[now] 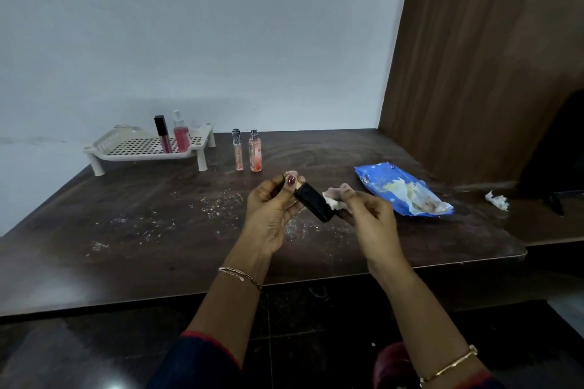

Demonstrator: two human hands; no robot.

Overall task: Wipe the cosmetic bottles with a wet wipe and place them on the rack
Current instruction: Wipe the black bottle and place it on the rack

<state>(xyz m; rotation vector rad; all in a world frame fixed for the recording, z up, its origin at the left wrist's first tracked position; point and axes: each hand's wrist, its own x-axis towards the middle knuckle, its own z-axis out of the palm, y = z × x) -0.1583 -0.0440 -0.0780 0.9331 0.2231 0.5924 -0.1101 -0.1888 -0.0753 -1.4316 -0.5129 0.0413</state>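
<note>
My left hand (270, 211) grips a small black cosmetic bottle (314, 201) with a gold end, tilted above the dark table. My right hand (368, 215) presses a white wet wipe (332, 201) against the bottle's right side. At the back left a white perforated rack (139, 148) holds a black-capped lip gloss tube (162, 134) and a pink spray bottle (181, 133). Two slim orange-pink bottles, one (237, 150) beside the other (255, 151), stand upright on the table right of the rack.
A torn-open blue wet wipe packet (401, 189) lies on the table to the right. A crumpled white wipe (497, 200) sits farther right near a wooden panel (480, 57). White specks dot the dark wooden table (126, 230). A white wall is behind.
</note>
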